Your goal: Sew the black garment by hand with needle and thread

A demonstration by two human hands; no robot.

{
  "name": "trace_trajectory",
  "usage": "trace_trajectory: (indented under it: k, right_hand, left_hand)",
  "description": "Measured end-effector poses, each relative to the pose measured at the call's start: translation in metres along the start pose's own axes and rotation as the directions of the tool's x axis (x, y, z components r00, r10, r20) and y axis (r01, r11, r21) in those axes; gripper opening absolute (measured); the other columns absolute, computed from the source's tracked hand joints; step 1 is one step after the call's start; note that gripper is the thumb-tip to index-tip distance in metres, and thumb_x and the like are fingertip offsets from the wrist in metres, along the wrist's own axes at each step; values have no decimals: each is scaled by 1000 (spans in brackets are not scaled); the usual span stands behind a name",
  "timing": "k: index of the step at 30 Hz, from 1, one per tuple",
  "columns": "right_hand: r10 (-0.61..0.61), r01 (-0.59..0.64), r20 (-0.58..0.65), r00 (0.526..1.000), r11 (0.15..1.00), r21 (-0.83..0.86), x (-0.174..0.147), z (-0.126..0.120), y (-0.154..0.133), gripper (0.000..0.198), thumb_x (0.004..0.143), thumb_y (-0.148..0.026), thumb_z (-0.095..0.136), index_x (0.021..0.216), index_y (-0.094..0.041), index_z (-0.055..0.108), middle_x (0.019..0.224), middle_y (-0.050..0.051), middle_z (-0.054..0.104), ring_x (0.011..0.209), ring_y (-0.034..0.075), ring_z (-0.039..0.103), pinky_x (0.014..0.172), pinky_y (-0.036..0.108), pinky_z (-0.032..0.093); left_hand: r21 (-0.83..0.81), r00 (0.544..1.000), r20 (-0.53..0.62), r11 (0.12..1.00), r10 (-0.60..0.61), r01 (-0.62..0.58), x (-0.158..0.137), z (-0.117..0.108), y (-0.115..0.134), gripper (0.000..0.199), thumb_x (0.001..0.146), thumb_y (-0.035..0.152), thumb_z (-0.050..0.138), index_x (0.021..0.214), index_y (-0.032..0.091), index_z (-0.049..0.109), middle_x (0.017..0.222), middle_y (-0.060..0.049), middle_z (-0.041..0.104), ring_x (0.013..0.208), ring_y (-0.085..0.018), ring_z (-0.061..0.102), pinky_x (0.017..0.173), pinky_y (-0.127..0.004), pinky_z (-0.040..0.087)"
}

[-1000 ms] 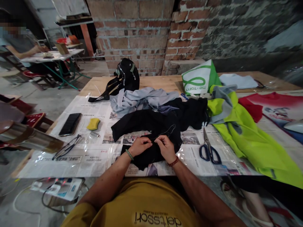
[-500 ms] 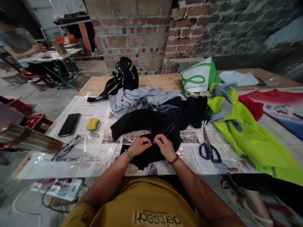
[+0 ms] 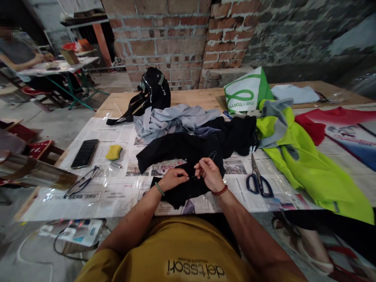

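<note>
A black garment [image 3: 173, 147] is spread in front of me on the newspaper. Low over its near part, my left hand [image 3: 174, 179] is closed in a pinch, its thumb and forefinger together; what lies between them is too small to make out. Close by on the right, my right hand [image 3: 209, 174] has its fingertips pinched on a fine thread. A short pale line shows between the two hands. Past the right hand, a loop of pale thread [image 3: 212, 156] lies over the black cloth. Dark-handled scissors [image 3: 259, 184] rest open to the right.
On the left are a phone [image 3: 85, 153], a yellow sponge [image 3: 114, 152], glasses [image 3: 82, 182] and a metal flask [image 3: 35, 168]. Behind lie grey cloth [image 3: 176, 119], a black bag [image 3: 158, 88] and a green-white bag [image 3: 246, 94]. A neon-yellow garment [image 3: 317, 172] covers the right. Someone sits far left.
My right hand has risen slightly and moved a little right, turning at the wrist, so the gap between the hands is wider. The thread loop looks smaller. My left hand has barely moved.
</note>
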State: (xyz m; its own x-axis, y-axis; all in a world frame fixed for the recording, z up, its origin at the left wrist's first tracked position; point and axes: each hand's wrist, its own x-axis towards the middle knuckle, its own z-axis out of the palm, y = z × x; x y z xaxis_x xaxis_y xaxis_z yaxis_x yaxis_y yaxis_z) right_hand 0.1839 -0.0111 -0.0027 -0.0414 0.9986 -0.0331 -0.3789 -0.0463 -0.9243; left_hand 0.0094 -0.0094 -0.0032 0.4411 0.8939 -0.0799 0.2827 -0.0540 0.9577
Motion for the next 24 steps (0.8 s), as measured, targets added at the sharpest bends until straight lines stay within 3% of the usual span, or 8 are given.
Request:
trace_trajectory:
  k: [4,10,16,24]
  right_hand:
    - [32,-39,61,998,992,117,4,-1,-13,25,72,-38,67,81,-21,50,71,-2,63,60,13,63,46,21,47]
    - [-189,192,-93,978,981,35,16,-7,-33,20,76,-34,64,83,-21,52,73,-2,65,70,15,67,54,24,53]
    - [-393,385,-266,880,919,-82,25,-18,-48,17,77,-32,61,84,-19,51,71,-2,65,68,15,67,55,25,55]
    - [-541,511,-425,726,838,-194,35,-36,-72,19,78,-33,59,84,-18,49,68,-3,63,63,14,67,52,24,55]
  left_hand:
    - [-47,1000,5,999,-22,22,-1,-2,2,15,69,26,62,71,12,66,68,0,62,63,-10,52,63,-21,39]
    - [-24,999,-17,999,-41,41,-2,-4,0,14,68,26,63,71,13,66,67,0,61,63,-10,52,63,-21,39]
    - [-28,999,-8,999,-33,32,-2,-5,-3,18,68,30,64,72,13,66,67,0,61,64,-10,51,62,-21,39]
    - [-22,999,-6,999,-33,33,-3,-4,-1,17,68,29,63,72,13,66,69,0,61,64,-11,52,64,-22,40]
